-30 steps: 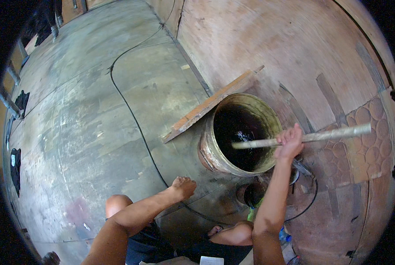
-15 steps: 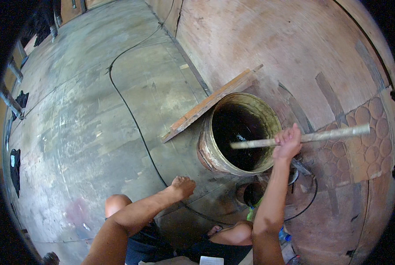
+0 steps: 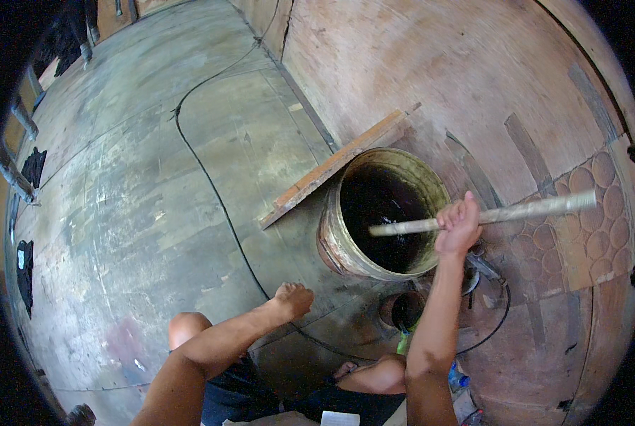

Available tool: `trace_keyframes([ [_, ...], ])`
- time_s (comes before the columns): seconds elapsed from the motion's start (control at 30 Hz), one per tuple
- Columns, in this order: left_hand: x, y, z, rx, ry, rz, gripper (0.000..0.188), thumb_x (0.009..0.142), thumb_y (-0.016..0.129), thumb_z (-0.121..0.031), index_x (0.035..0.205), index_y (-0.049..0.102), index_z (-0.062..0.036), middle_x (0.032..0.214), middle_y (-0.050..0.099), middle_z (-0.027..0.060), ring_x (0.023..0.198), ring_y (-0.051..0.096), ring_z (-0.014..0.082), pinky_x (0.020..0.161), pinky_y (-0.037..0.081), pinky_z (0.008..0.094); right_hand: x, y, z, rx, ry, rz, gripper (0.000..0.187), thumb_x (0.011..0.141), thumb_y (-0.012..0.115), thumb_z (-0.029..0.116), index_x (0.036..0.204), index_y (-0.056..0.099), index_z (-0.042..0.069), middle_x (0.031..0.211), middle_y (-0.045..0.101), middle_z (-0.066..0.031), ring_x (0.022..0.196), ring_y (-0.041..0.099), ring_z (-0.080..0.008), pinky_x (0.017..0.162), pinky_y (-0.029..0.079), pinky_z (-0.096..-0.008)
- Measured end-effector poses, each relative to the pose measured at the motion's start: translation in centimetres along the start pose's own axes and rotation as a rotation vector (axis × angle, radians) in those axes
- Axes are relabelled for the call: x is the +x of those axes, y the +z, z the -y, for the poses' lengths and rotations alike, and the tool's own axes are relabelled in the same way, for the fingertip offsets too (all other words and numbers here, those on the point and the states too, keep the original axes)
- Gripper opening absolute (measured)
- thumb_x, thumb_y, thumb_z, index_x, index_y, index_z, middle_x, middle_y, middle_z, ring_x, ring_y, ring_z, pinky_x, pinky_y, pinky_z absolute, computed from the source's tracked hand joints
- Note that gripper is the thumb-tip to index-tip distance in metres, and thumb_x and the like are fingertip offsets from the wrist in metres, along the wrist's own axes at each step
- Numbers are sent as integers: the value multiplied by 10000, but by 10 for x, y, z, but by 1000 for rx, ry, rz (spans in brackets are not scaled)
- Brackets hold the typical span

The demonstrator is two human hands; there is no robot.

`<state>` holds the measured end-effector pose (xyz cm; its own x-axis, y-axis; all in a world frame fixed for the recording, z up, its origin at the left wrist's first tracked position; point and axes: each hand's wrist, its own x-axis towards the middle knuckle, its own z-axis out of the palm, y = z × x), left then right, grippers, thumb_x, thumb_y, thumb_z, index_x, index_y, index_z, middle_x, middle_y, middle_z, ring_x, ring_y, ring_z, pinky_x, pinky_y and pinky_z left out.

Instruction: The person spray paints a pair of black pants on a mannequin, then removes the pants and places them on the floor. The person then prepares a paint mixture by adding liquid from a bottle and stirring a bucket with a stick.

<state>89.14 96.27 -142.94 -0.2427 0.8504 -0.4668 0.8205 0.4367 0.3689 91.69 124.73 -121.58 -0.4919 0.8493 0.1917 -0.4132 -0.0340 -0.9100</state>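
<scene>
My right hand (image 3: 458,224) is wrapped round a long pale stick (image 3: 527,211), holding it near its middle. One end of the stick reaches over the mouth of a large, stained bucket (image 3: 333,248); the other sticks out to the right. Dark liquid (image 3: 378,202) with small glints lies inside the bucket. My left hand (image 3: 293,301) is closed in a loose fist over the floor, to the lower left of the bucket, and nothing shows sticking out of it. The left forearm lies across my knee.
A wooden plank (image 3: 339,167) leans beside the bucket's far left side. A black cable (image 3: 214,188) curves across the stained floor (image 3: 147,213). Near my right forearm stand a small dark pot (image 3: 401,311) and a blue-tinted plastic bottle (image 3: 459,378). Round marks (image 3: 580,213) pattern the boards at right.
My right hand has moved slightly up and left with the stick, whose right end is blurred and slightly higher. My left hand stays where it was.
</scene>
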Motion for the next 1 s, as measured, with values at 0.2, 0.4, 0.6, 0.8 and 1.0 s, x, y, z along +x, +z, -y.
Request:
trace_keyframes([
  [0.2, -4, 0, 2, 14, -22, -18, 279, 866, 690, -303, 988, 720, -53, 984, 735, 171, 947, 723, 324, 750, 577, 441, 14, -6, 16, -278, -236, -245, 325, 957, 606, 247, 703, 440, 131, 539, 331, 48, 427, 309, -78, 402, 277, -277],
  [0.4, -2, -1, 3, 11, 14, 83, 448, 892, 683, -440, 1078, 643, -34, 1012, 708, 179, 971, 698, 371, 797, 575, 485, 6, -1, -16, 24, -172, -120, 360, 967, 588, 240, 683, 384, 155, 529, 291, 44, 426, 271, -90, 428, 291, -296],
  [0.6, -5, 1, 5, 9, 4, -29, 359, 867, 708, -366, 1027, 699, -46, 992, 731, 171, 958, 717, 331, 766, 579, 450, 13, -10, 20, -292, -98, -169, 359, 957, 607, 262, 678, 415, 143, 533, 320, 49, 423, 306, -81, 406, 275, -290],
  [0.8, 1, 6, 5, -14, 7, -1, 367, 869, 705, -368, 1051, 694, -50, 1037, 722, 177, 1005, 705, 333, 807, 569, 463, 10, -3, -2, -124, -347, -252, 340, 959, 611, 194, 683, 423, 133, 527, 334, 43, 429, 312, -76, 410, 276, -283],
  [1.0, 1, 9, 5, 11, 16, -19, 350, 872, 696, -361, 1052, 697, -62, 1017, 726, 164, 995, 707, 336, 804, 570, 460, 8, -9, 4, -21, -2, -23, 417, 962, 581, 303, 653, 340, 161, 520, 274, 35, 398, 271, -112, 421, 283, -306],
])
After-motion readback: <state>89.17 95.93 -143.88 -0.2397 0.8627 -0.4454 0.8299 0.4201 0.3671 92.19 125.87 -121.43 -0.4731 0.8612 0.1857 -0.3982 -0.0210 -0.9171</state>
